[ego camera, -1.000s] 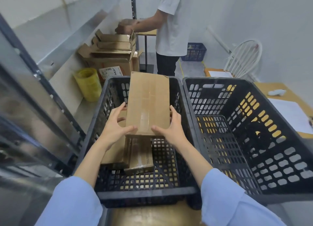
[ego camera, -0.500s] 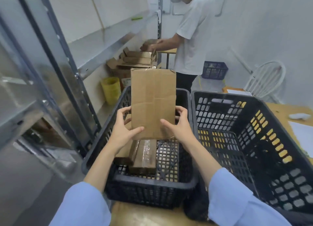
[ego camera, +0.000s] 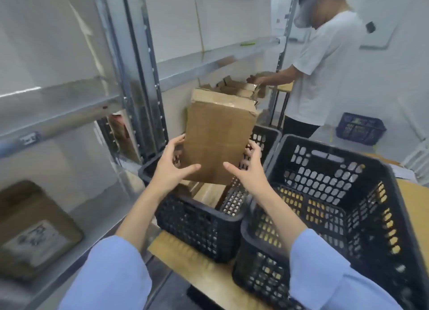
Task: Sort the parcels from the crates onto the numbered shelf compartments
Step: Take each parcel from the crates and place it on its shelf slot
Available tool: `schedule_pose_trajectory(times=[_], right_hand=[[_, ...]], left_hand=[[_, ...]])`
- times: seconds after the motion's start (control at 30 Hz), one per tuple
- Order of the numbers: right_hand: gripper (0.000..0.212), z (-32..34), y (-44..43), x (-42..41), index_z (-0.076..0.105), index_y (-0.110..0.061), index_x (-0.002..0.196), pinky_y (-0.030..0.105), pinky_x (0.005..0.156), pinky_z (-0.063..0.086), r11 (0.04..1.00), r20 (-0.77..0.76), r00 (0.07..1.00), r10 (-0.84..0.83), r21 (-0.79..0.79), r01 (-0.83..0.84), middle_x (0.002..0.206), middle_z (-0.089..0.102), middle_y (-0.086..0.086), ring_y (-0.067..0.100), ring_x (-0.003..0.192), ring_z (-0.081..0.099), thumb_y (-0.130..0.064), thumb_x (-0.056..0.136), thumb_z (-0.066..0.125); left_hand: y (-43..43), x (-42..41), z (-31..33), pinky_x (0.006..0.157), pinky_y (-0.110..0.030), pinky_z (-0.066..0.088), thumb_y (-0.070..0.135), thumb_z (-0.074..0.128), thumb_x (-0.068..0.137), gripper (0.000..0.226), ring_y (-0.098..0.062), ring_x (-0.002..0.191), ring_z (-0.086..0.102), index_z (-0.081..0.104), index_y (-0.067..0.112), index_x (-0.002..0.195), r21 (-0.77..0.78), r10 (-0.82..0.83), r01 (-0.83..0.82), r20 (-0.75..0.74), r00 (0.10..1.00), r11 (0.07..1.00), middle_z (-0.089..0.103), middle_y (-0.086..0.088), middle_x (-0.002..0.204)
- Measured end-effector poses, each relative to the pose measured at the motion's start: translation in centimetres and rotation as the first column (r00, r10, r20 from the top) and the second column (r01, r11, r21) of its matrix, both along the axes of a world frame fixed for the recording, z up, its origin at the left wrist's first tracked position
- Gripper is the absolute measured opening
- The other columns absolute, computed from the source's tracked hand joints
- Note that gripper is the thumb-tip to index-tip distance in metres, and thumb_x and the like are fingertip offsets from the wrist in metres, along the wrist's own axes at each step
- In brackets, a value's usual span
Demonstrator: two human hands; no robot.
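I hold a brown cardboard parcel [ego camera: 218, 133] upright above the left black crate [ego camera: 199, 226]. My left hand [ego camera: 170, 168] grips its lower left edge, thumb across the front. My right hand [ego camera: 249, 168] grips its lower right edge the same way. More cardboard parcels [ego camera: 206, 194] lie flat on the bottom of the left crate. The right black crate [ego camera: 336, 207] stands beside it and shows no parcels. The metal shelf unit [ego camera: 76, 100] runs along my left, with a labelled parcel [ego camera: 32, 233] lying in its lower compartment.
Both crates stand on a wooden table [ego camera: 204, 270]. A person in a white shirt [ego camera: 325, 72] stands beyond the crates, handling stacked cartons [ego camera: 241, 89] by the far shelf. A small blue crate [ego camera: 361, 128] sits on the floor at the back right.
Both hands have lifted the parcel out of the left crate and stood it upright, higher and tilted toward the shelf. My view has swung left and up toward the shelving.
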State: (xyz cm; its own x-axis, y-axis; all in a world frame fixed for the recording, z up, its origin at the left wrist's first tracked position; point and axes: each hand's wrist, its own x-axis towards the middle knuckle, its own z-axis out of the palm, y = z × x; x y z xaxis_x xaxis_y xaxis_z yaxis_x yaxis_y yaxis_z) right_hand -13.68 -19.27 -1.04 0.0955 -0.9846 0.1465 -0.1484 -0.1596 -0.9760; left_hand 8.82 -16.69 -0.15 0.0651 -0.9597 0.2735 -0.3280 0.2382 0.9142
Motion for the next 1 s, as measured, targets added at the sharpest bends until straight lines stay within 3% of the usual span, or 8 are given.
schedule_pose_trajectory(times=[0.1,0.23,0.33,0.43,0.57,0.7,0.87,1.0], right_hand=[[0.09,0.1,1.9,-0.1,0.012,-0.038,0.145,0.03,0.095,0.039,0.998,0.002,0.998,0.055,-0.014,-0.055,0.155,0.026,-0.002,0.014,0.126,0.041,-0.032,0.084,0.078],[0.086,0.9,4.4,0.8,0.017,-0.038,0.14,0.03,0.099,0.043,0.985,0.008,0.987,0.16,-0.071,-0.159,0.146,0.03,-0.013,0.019,0.131,0.044,-0.032,0.082,0.08],[0.102,1.5,6.0,1.8,0.008,-0.038,0.15,0.042,0.114,0.036,0.965,-0.011,0.969,0.245,-0.091,-0.245,0.151,0.023,-0.014,0.022,0.139,0.037,-0.031,0.08,0.082],[0.113,1.9,7.4,3.2,0.0,-0.034,0.155,0.035,0.116,0.028,0.942,-0.021,0.946,0.324,-0.081,-0.325,0.162,0.018,-0.007,0.019,0.144,0.03,-0.033,0.078,0.083],[0.098,2.2,8.8,5.2,0.013,-0.037,0.149,0.021,0.104,0.029,0.915,-0.035,0.922,0.385,-0.114,-0.386,0.133,0.038,-0.026,0.0,0.126,0.038,-0.036,0.079,0.082],[0.088,2.4,10.4,7.6,0.02,-0.039,0.138,0.006,0.087,0.044,0.86,-0.014,0.867,0.498,-0.124,-0.496,0.125,0.042,-0.028,-0.023,0.108,0.045,-0.029,0.078,0.083],[0.089,2.8,12.9,10.8,0.021,-0.038,0.137,0.008,0.085,0.044,0.794,0.006,0.799,0.602,-0.115,-0.597,0.124,0.041,-0.029,-0.014,0.109,0.048,-0.026,0.076,0.085],[0.103,2.9,15.7,13.5,0.015,-0.038,0.146,0.014,0.104,0.034,0.743,-0.049,0.758,0.651,-0.168,-0.648,0.145,0.035,-0.013,-0.005,0.128,0.04,-0.032,0.072,0.087]], left_hand=[[3.9,-0.6,0.4,0.099,-0.031,0.043,0.028,0.082,0.078,0.075,0.002,0.119,0.046,0.038,0.038,0.138,-0.004,0.073,-0.073,-0.004,0.997,0.997,0.043,0.028,0.133],[8.7,-0.6,1.4,0.108,-0.044,0.042,0.026,0.083,0.077,0.082,-0.014,0.129,0.044,0.033,0.033,0.142,-0.012,0.162,-0.162,-0.016,0.987,0.987,0.039,0.013,0.146],[11.8,-0.1,2.1,0.102,-0.029,0.042,0.023,0.083,0.077,0.095,-0.01,0.127,0.044,0.023,0.041,0.149,-0.036,0.214,-0.214,-0.008,0.977,0.976,0.034,0.017,0.144],[14.6,0.6,2.7,0.085,-0.005,0.043,0.018,0.083,0.076,0.093,0.002,0.115,0.048,0.025,0.045,0.143,-0.065,0.269,-0.268,0.006,0.963,0.961,0.036,0.025,0.134],[18.4,2.1,3.0,0.102,-0.029,0.041,0.024,0.084,0.076,0.086,0.001,0.12,0.047,0.031,0.046,0.14,-0.072,0.37,-0.366,0.043,0.928,0.928,0.04,0.031,0.135],[22.3,3.4,2.9,0.109,-0.047,0.041,0.033,0.086,0.072,0.086,-0.01,0.13,0.045,0.036,0.035,0.141,-0.062,0.464,-0.461,0.047,0.885,0.885,0.045,0.012,0.145],[26.5,4.8,3.0,0.108,-0.045,0.043,0.028,0.086,0.072,0.086,-0.008,0.126,0.048,0.035,0.034,0.141,-0.048,0.546,-0.545,0.03,0.837,0.837,0.045,0.012,0.143],[30.2,6.2,3.0,0.112,-0.038,0.038,0.02,0.086,0.074,0.102,-0.013,0.136,0.041,0.022,0.036,0.152,-0.063,0.595,-0.592,0.062,0.801,0.803,0.033,0.009,0.154]])
